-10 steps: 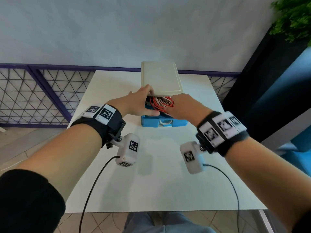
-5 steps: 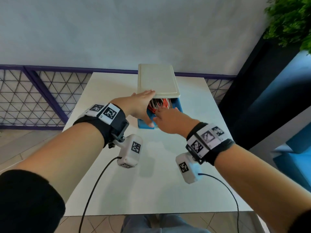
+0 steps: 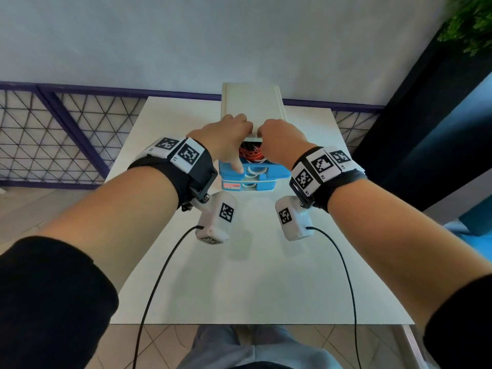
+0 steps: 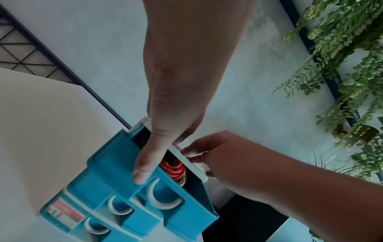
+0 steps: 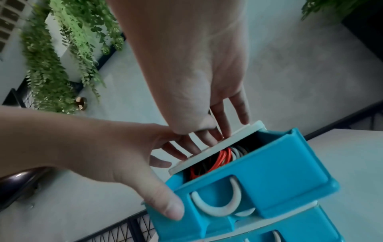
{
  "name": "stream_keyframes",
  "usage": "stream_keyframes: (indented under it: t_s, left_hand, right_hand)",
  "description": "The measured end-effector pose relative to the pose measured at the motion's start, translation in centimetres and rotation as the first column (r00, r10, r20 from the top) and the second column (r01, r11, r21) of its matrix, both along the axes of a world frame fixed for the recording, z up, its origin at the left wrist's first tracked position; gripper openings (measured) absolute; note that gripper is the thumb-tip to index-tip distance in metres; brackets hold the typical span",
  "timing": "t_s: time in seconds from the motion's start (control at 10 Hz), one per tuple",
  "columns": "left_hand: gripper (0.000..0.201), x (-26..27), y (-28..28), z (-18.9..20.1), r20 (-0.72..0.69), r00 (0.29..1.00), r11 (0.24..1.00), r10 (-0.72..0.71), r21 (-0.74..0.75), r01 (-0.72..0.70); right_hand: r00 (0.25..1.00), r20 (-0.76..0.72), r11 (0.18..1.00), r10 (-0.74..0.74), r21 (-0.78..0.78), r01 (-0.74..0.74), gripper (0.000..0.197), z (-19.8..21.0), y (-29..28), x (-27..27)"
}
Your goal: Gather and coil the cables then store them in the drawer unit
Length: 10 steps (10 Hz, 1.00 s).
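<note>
A small drawer unit with a white lid (image 3: 253,102) stands at the far middle of the white table. Its top blue drawer (image 3: 274,173) (image 4: 116,172) (image 5: 279,176) is partly pulled out. Coiled orange, white and dark cables (image 3: 251,154) (image 4: 174,168) (image 5: 221,157) lie inside it. My left hand (image 3: 234,145) rests its fingers flat on the lid, and its thumb (image 4: 143,172) (image 5: 170,208) presses the drawer front. My right hand (image 3: 277,139) lays straight fingers (image 5: 223,122) on the lid's front edge, beside the left.
Two lower blue drawers (image 3: 247,186) sit closed under the open one. The table (image 3: 253,275) stretches bare towards me. A purple mesh railing (image 3: 66,134) runs behind and left. A dark panel (image 3: 426,129) and green plants (image 3: 468,25) stand at the right.
My right hand has come out of the drawer and up onto the lid's front edge. My left thumb has come down onto the drawer front. The head view has shifted.
</note>
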<state>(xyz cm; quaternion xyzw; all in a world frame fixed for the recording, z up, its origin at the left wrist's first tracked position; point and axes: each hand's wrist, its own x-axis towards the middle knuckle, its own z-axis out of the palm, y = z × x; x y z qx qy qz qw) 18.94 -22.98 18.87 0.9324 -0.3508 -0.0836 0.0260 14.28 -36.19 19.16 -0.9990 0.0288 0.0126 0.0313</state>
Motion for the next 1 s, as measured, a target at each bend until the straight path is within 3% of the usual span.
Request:
stream_keyframes:
  t_s: [0.2,0.3,0.5,0.6,0.7,0.8,0.9,1.0]
  left_hand:
    - [0.039,-0.3,-0.7,-0.8,0.215,0.975,0.992,0.049,-0.126,-0.022]
    - [0.030,-0.6,-1.3,-1.8,0.339,0.934,0.981,0.113,-0.185,-0.051]
    - [0.034,-0.7,-1.9,-3.2,0.392,0.905,0.969,0.166,-0.234,-0.076]
    - [0.035,-0.8,-1.6,-2.9,0.363,0.921,0.974,0.145,-0.218,-0.067]
    - [0.027,-0.6,-0.9,-2.1,0.223,0.967,0.966,0.120,-0.250,-0.062]
    - [0.035,-0.4,0.5,-1.1,-0.013,0.998,0.943,0.058,-0.327,-0.059]
    - [0.047,-1.2,3.4,-0.4,-0.109,0.994,0.895,0.024,-0.440,-0.070]
    - [0.055,-4.9,8.4,-3.0,-0.176,0.983,0.910,0.055,-0.397,-0.122]
  right_hand:
    - [0.999,0.050,0.998,-0.015,-0.057,0.018,0.029,0.0,0.2,-0.1]
    - [0.997,0.083,0.998,-0.005,-0.065,0.010,0.026,-0.3,0.4,-0.4]
    - [0.994,0.107,0.999,-0.011,-0.046,0.016,0.025,-0.8,0.7,-0.6]
    - [0.996,0.087,0.998,0.002,-0.067,0.004,0.024,-0.2,0.8,-0.7]
    - [1.000,0.001,1.000,-0.001,-0.016,0.001,0.026,0.4,0.1,-1.0]
    - [0.996,-0.086,0.990,0.036,0.137,-0.024,0.035,1.0,-1.5,-2.1]
    - [0.996,-0.076,0.977,0.053,0.211,-0.036,0.048,0.6,-4.3,-5.1]
    - [0.998,-0.063,0.966,0.014,0.257,0.003,0.046,-2.4,-6.8,-10.8]
